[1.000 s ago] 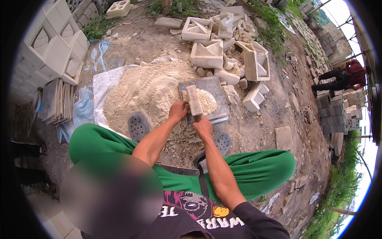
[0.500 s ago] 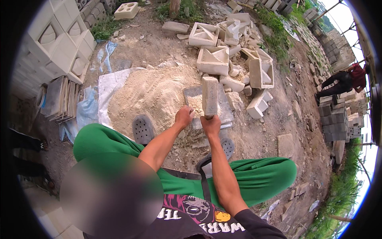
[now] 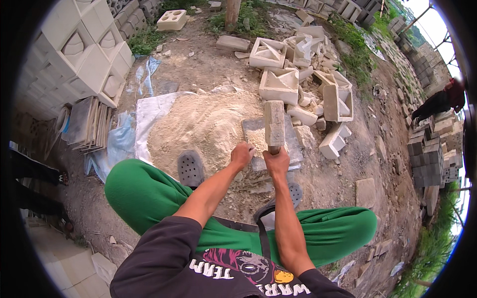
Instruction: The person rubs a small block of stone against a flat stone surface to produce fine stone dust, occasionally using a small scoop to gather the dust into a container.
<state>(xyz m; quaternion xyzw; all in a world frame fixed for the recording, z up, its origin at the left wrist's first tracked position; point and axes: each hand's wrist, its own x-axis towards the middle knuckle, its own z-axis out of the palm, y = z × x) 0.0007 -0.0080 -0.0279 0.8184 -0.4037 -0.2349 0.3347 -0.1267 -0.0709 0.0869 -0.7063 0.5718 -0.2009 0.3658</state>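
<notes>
My right hand (image 3: 277, 161) is wrapped round the short handle of a block-headed mallet (image 3: 274, 121). The mallet's long pale, dusty head stands above a flat grey slab (image 3: 294, 144) and hides part of it. Close by on the left, my left hand (image 3: 242, 155) is closed at the slab's near left edge; whatever its fingers hold is hidden. Pale crumbs (image 3: 257, 136) lie on the slab between the hand and the mallet. Left of the slab spreads a heap of crushed, cream-coloured stone (image 3: 198, 119) on a white sack (image 3: 149, 111).
Broken cream blocks (image 3: 279, 84) are piled beyond the slab. Patterned blocks (image 3: 94, 54) are stacked at far left beside leaning boards (image 3: 92, 124). Grey blocks (image 3: 425, 159) stand at right near a bending person (image 3: 439, 102). Another person's legs (image 3: 37, 166) show at left.
The whole view has shifted, so the scene sits further right and lower. Both hands keep nearly the same place over the slab, with the mallet still raised in my right hand.
</notes>
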